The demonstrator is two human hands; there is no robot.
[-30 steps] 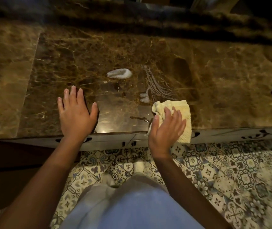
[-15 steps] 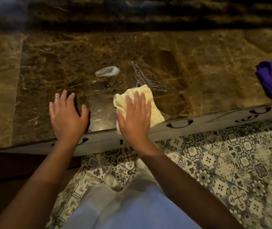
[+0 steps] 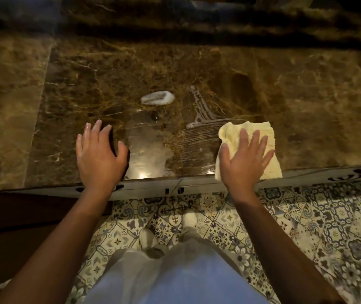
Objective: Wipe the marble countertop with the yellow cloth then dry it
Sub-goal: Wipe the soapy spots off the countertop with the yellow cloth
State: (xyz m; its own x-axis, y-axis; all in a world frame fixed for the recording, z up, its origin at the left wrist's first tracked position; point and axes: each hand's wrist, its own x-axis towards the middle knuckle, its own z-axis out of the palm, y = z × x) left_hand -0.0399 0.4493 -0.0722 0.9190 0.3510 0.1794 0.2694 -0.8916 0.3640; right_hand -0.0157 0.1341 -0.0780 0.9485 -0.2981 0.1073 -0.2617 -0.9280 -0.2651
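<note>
No readable text, label, brand, number or sign appears anywhere in this view.
</note>
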